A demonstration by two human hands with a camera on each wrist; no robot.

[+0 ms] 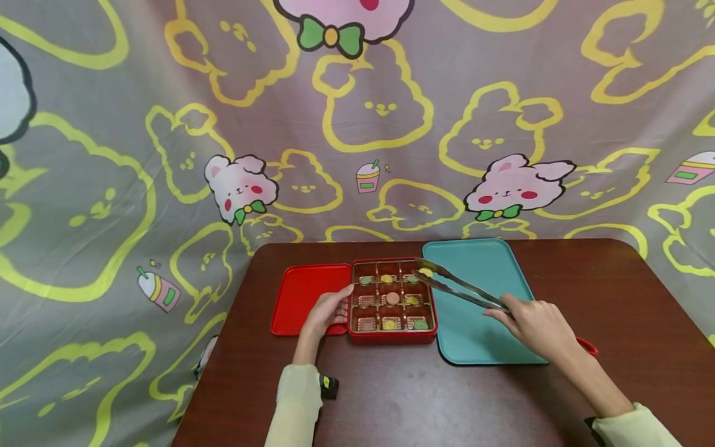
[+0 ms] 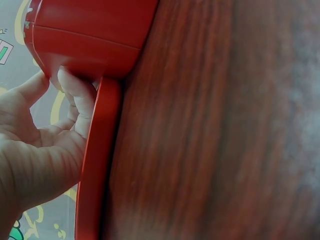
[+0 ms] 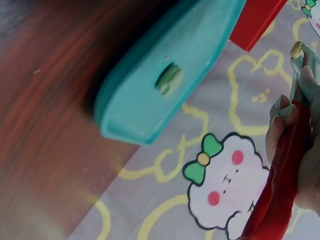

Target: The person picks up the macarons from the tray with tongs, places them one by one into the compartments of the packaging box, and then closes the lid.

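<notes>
A red box point(image 1: 393, 337) with compartments stands on the table, with small round macarons in several of them. My left hand point(image 1: 329, 308) holds the box at its left side, the thumb at the rim and the fingers bent against the wall in the left wrist view. In my right hand point(image 1: 539, 326) are metal tongs point(image 1: 460, 287) with red handles point(image 3: 282, 175). Between the tong tips is a yellow macaron point(image 1: 426, 272), above the box's back right corner. A pinkish macaron point(image 1: 393, 298) lies in the middle compartment.
A teal tray point(image 1: 475, 341) lies right of the box, partly under the tongs and right hand. On it a green macaron point(image 3: 170, 79) shows in the right wrist view. The red lid point(image 1: 307, 298) lies flat to the left. A patterned cloth point(image 1: 380, 205) hangs behind the table.
</notes>
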